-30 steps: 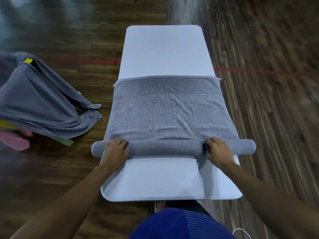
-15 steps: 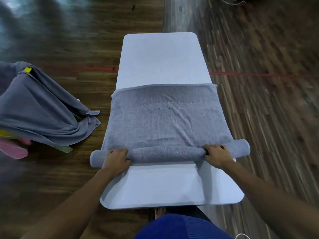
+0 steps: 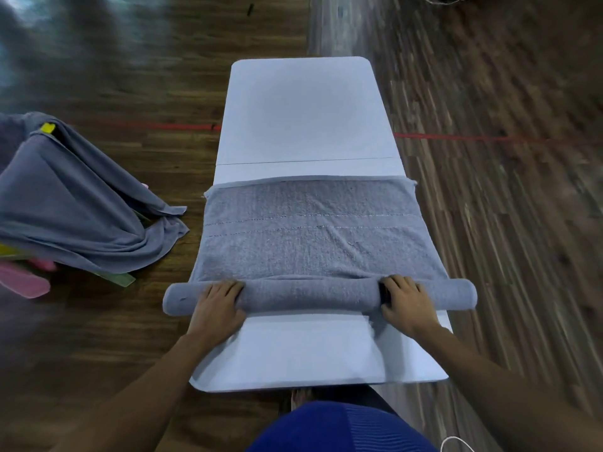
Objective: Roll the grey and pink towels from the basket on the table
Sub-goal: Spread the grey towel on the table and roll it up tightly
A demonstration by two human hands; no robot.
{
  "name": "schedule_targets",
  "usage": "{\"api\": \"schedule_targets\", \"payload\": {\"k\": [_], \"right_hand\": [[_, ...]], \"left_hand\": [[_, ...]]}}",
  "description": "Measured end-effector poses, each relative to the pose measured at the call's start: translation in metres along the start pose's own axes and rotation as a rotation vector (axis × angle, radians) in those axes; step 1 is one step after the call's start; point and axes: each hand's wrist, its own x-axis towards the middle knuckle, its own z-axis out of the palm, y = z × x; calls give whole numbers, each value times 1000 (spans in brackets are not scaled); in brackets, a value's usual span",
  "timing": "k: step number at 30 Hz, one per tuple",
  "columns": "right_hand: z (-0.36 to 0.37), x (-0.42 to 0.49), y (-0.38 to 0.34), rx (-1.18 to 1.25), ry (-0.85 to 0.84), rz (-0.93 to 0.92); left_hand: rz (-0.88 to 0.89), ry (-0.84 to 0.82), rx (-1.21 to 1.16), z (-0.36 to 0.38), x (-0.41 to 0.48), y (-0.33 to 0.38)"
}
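Rolled further than half a second ago, the grey towel (image 3: 313,243) is lying across the white bench (image 3: 303,109), its roll thicker and level. At far left, a basket (image 3: 120,279) is standing on the wooden floor (image 3: 505,207), well apart from the bench, carrying a second grey towel (image 3: 65,207) and a pink towel (image 3: 23,283). The left hand (image 3: 217,305) and right hand (image 3: 406,303) are gripping the roll, fingers (image 3: 228,287) curling over it. Both roll ends are overhanging the bench edges. Bench surface is showing beyond the far hem. A red line (image 3: 473,138) is crossing the floor.

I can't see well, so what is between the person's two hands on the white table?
In the head view, only the rolled-up part of the grey terry towel spans between the left hand and right hand.
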Motion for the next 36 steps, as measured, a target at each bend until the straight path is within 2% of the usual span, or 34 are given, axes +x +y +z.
{"api": "schedule_targets", "payload": {"k": [3,7,9,11,13,15,17,19,21,23,24,26,28,33,36], "right_hand": [[9,-8,4,-89,-86,-18],[-1,-3,0,-112,-128,2],[-11,3,-3,-102,-187,6],[-25,10,-3,-77,-296,10],[-39,20,-1,-14,-498,28],[-47,28,1,83,-656,65],[-49,35,5,148,-624,99],[-46,38,9,76,-450,140],[-39,37,9,25,-199,168],[-34,34,5,87,-2,96],[-32,31,3,102,29,43],[-25,24,-1,79,-68,-32],[-19,17,-3,37,-184,-57],[-15,10,-9,-46,-149,-43],[-25,16,-12,-52,-247,-48]], "left_hand": [[-16,-123,46,3,-1,-4],[-24,-58,27,0,6,-1],[-11,-89,28,-7,7,3],[-36,-197,14,-13,10,5],[-66,-338,9,-20,13,4],[-104,-464,-109,-23,17,0],[-185,-474,-261,-23,21,-3],[-201,-279,-257,-24,24,-6],[-180,-39,-161,-21,28,-12],[-139,75,-165,-17,28,-12],[-90,76,-176,-15,26,-10],[19,6,-139,-10,17,-2],[51,-58,-70,-3,9,1],[68,-161,38,1,0,1],[44,-186,-5,-10,4,5]]}}
